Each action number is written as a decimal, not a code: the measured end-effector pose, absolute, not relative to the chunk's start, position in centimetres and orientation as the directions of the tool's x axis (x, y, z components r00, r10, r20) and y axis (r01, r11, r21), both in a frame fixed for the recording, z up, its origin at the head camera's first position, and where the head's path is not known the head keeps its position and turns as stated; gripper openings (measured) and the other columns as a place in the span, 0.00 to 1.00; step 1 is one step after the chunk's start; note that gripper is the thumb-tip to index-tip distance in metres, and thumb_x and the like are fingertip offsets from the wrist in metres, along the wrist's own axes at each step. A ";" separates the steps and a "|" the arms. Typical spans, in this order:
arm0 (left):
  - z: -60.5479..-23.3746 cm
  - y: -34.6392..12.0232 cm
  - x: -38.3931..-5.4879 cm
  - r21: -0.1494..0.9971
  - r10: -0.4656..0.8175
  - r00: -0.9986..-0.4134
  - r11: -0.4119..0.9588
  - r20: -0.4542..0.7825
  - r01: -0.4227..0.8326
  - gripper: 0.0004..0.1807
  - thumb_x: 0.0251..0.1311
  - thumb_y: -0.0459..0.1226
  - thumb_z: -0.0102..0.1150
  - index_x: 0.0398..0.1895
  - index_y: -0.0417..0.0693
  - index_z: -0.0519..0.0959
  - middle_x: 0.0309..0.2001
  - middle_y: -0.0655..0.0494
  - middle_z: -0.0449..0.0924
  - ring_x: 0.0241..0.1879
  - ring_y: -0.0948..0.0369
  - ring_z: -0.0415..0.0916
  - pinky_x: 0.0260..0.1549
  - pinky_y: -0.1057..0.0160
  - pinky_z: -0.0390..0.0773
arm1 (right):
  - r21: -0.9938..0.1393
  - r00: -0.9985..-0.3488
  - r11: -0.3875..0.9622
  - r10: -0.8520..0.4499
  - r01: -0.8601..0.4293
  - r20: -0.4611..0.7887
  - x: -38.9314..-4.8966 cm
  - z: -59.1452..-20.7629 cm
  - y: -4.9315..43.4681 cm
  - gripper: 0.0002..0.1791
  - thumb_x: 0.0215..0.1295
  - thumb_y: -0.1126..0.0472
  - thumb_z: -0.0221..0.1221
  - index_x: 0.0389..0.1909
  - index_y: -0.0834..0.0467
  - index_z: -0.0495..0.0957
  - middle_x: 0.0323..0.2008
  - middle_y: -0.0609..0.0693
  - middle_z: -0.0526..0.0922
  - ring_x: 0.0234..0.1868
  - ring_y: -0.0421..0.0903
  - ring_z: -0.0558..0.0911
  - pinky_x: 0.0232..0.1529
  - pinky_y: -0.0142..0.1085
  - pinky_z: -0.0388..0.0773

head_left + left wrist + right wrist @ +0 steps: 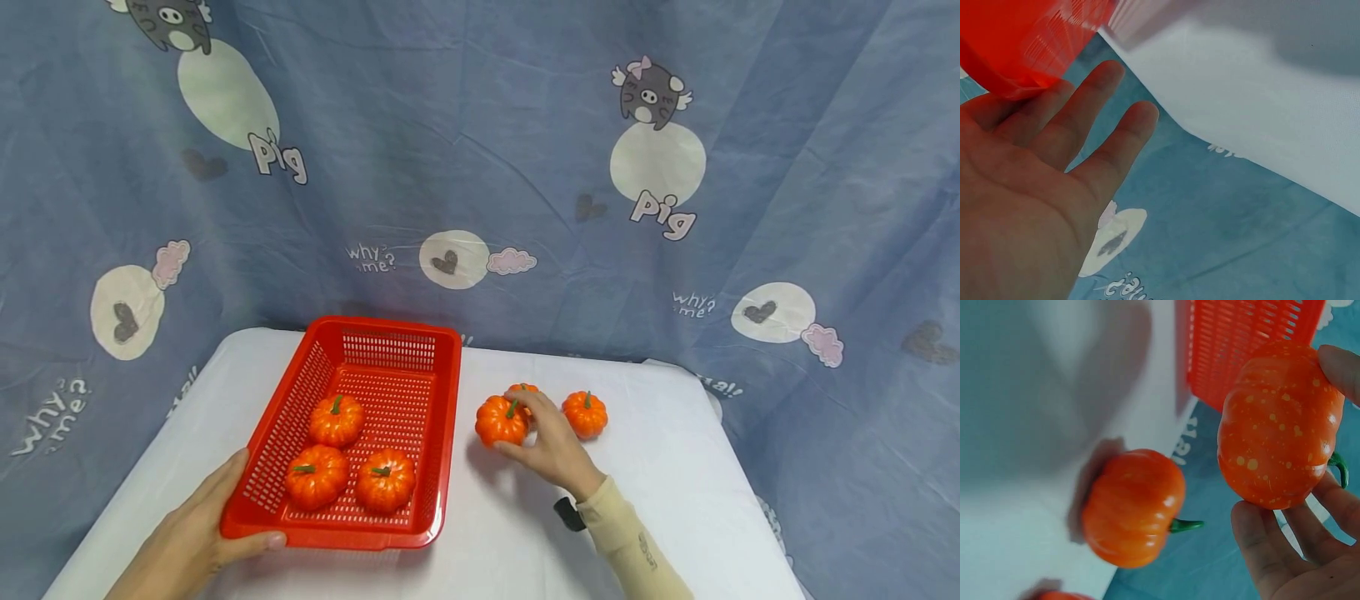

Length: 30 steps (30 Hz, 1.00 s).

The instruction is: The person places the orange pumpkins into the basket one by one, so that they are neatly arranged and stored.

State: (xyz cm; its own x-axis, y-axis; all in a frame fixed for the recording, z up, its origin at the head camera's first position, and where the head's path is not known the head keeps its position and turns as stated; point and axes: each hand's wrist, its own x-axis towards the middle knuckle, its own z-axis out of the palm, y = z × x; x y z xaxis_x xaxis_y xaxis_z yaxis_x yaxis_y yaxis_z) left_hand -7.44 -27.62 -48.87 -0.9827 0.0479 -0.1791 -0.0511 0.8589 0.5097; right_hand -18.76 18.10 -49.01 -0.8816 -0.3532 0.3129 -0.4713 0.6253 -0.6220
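My right hand [553, 446] holds a small orange pumpkin [498, 422] with a green stem between thumb and fingers. In the right wrist view this pumpkin [1279, 428] shows yellow specks, with my fingertips at its sides. A second pumpkin [524, 388] is partly hidden behind the hand, and a third [585, 415] lies to its right. My left hand [197, 527] rests against the near left corner of a red plastic basket [447, 400], thumb along the front and fingers on the side. In the left wrist view its fingers [1113, 147] are straight.
Inside the basket sit three pumpkins: one farther back [337, 421], one near left [317, 477] and one near right [386, 481]. A white tabletop [517, 533] lies beneath everything. Behind it hangs a blue curtain [525, 167] with pig prints.
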 end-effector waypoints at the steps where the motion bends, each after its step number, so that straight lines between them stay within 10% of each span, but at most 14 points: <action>1: -48.9 -27.6 -7.4 0.509 0.048 -0.983 0.859 -0.178 -0.050 0.76 0.44 0.72 0.67 0.82 0.45 0.32 0.75 0.28 0.49 0.62 0.33 0.61 0.52 0.25 0.69 | -0.623 -0.881 0.623 -0.357 -0.473 0.312 -18.9 -48.8 18.0 0.38 0.52 0.52 0.78 0.64 0.52 0.74 0.60 0.46 0.77 0.61 0.44 0.75 0.61 0.43 0.77; 23: -48.8 -27.5 -7.3 0.506 0.045 -0.984 0.861 -0.174 -0.050 0.76 0.45 0.73 0.65 0.82 0.43 0.32 0.75 0.29 0.49 0.61 0.34 0.62 0.52 0.26 0.70 | -0.602 -0.832 0.578 -0.433 -0.551 0.346 -20.7 -44.8 13.9 0.40 0.52 0.46 0.77 0.66 0.46 0.73 0.62 0.38 0.75 0.50 0.39 0.77 0.44 0.40 0.84; 30: -48.8 -27.6 -7.3 0.509 0.058 -0.986 0.860 -0.154 -0.029 0.76 0.45 0.72 0.66 0.82 0.42 0.33 0.75 0.29 0.49 0.62 0.34 0.62 0.52 0.26 0.70 | -0.593 -0.805 0.549 -0.465 -0.589 0.369 -21.9 -44.1 12.3 0.40 0.53 0.46 0.77 0.66 0.50 0.73 0.63 0.42 0.75 0.55 0.40 0.78 0.53 0.36 0.81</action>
State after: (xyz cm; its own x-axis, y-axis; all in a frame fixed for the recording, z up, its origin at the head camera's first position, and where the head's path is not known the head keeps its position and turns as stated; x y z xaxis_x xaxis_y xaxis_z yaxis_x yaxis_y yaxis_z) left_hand -7.26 -27.61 -48.80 -0.9864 0.0578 -0.1537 -0.0290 0.8600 0.5094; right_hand -21.94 12.27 -44.05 -0.8048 -0.4651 0.3688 -0.5891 0.5490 -0.5929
